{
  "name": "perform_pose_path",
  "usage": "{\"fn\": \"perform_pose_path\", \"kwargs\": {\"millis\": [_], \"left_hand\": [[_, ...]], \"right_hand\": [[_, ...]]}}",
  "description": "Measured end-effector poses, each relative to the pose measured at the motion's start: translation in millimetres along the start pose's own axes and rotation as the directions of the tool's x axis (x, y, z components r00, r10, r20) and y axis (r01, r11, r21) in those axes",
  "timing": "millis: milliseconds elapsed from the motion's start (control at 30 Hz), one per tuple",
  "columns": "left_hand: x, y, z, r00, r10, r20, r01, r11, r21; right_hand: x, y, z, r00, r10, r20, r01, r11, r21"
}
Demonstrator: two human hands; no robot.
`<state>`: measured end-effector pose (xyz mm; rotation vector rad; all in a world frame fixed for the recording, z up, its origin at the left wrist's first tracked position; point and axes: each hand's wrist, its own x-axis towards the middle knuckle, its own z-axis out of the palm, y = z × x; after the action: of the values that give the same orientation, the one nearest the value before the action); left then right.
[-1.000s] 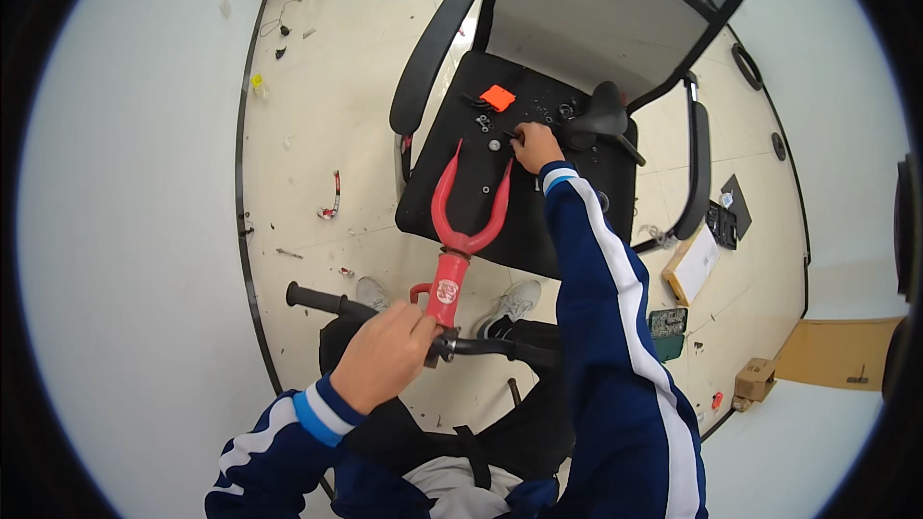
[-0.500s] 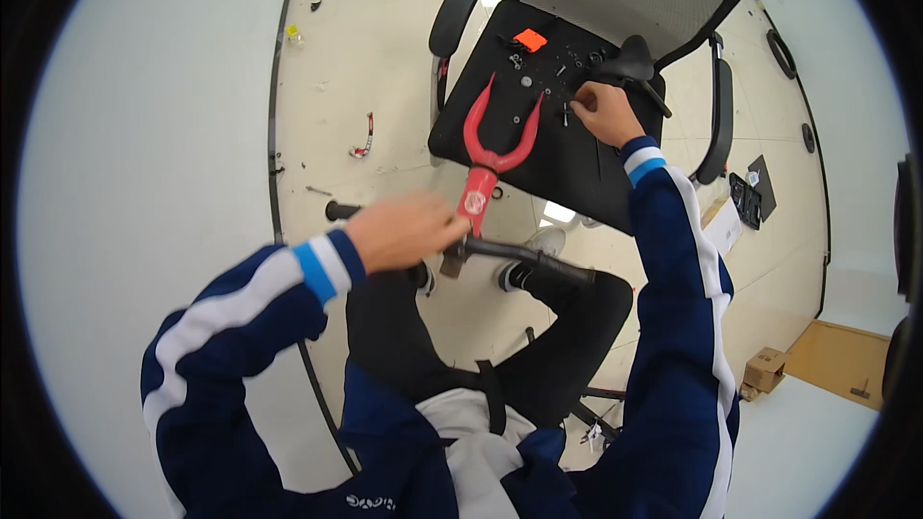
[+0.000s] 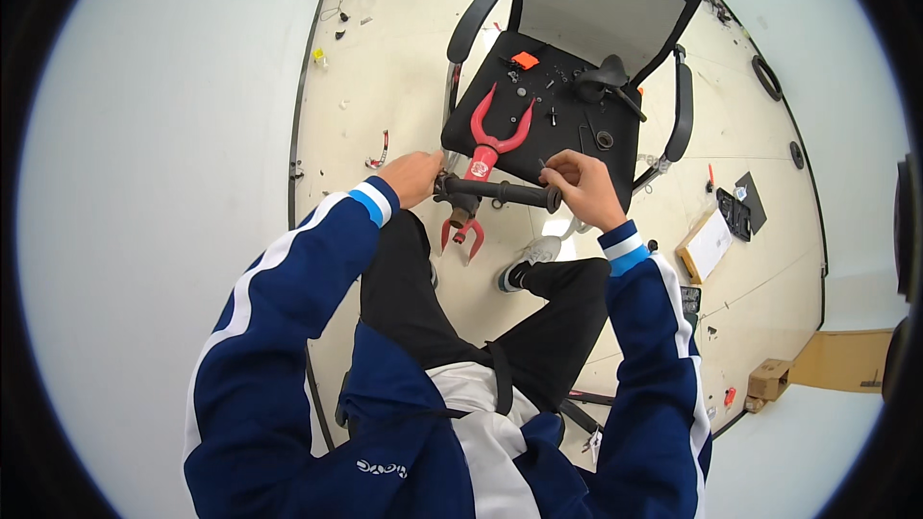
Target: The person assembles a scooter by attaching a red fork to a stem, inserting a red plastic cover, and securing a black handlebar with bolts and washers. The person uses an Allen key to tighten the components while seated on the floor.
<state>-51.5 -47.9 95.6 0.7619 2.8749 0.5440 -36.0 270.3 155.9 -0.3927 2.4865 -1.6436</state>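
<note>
A red bicycle fork [image 3: 501,142] lies on the black seat of an office chair, its two prongs pointing away from me. At its near end a black handlebar [image 3: 500,191] crosses sideways in front of the seat. My left hand [image 3: 411,179] is closed round the handlebar's left part, by the clamp; its fingertips are partly hidden. Close to the bar's right end, my right hand [image 3: 585,188] pinches a small thin metal piece [image 3: 542,163], too small to name surely. Below the bar, another red forked part [image 3: 462,234] shows near my feet.
On the seat lie a black saddle [image 3: 604,77], an orange piece [image 3: 524,61], a black ring [image 3: 604,140] and several small bolts and nuts. Armrests [image 3: 681,113] flank it. A tool case [image 3: 734,215] and a white-topped box [image 3: 707,246] sit on the floor at right.
My right hand has come back from the seat toward the handlebar's right end, pinching a small piece. My left hand, blurred before, now rests by the clamp. The handlebar has turned.
</note>
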Motion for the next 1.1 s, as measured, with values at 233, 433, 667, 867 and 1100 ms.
{"fn": "perform_pose_path", "kwargs": {"millis": [233, 433, 667, 867, 1100], "left_hand": [[-3, 8, 5, 0.998, -0.036, -0.049, 0.026, 0.979, -0.201], [1, 19, -5, 0.998, 0.007, -0.055, -0.023, 0.955, -0.296], [-1, 22, -11, 0.990, 0.046, -0.131, -0.095, 0.910, -0.404], [4, 37, -10, 0.998, -0.009, -0.069, -0.027, 0.865, -0.501], [0, 66, -10, 0.962, 0.247, -0.115, -0.261, 0.957, -0.128]], "right_hand": [[-16, -40, 22, 0.979, -0.179, -0.096, 0.157, 0.967, -0.200], [-33, 5, 50, 0.916, -0.307, -0.256, 0.154, 0.862, -0.484], [-62, 26, 40, 0.895, -0.185, -0.407, 0.081, 0.962, -0.259], [-62, 41, 22, 0.889, -0.194, -0.416, 0.114, 0.971, -0.210], [-79, 74, 18, 0.888, -0.038, -0.459, 0.010, 0.998, -0.062]]}}
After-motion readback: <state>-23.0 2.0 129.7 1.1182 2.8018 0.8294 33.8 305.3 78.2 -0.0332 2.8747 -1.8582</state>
